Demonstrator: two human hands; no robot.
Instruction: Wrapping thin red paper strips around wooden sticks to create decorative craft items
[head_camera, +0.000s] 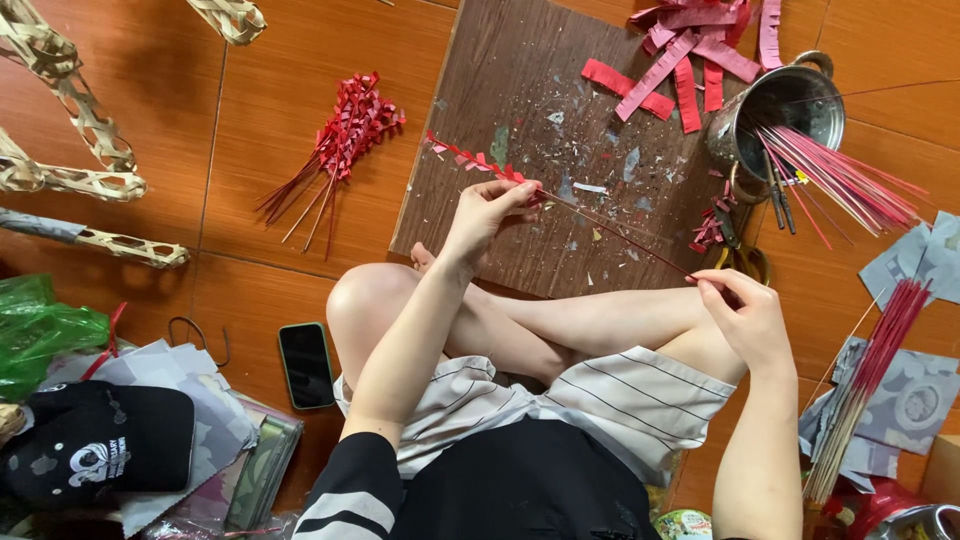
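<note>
I sit cross-legged on the floor. My left hand (492, 208) pinches a thin stick (620, 232) where a fringed red paper strip (470, 157) is wrapped around it; the strip trails up and to the left over a brown wooden board (520, 90). My right hand (745, 318) grips the bare lower end of the same stick above my right knee. The stick runs slanted between both hands.
A bundle of finished red-fringed sticks (335, 150) lies left of the board. A metal pot (780, 110) holds pink sticks and scissors; red paper strips (690, 55) lie beside it. More sticks (870, 385) lie at right. A phone (306, 364), black cap (95, 445) and woven bamboo pieces (70, 130) sit at left.
</note>
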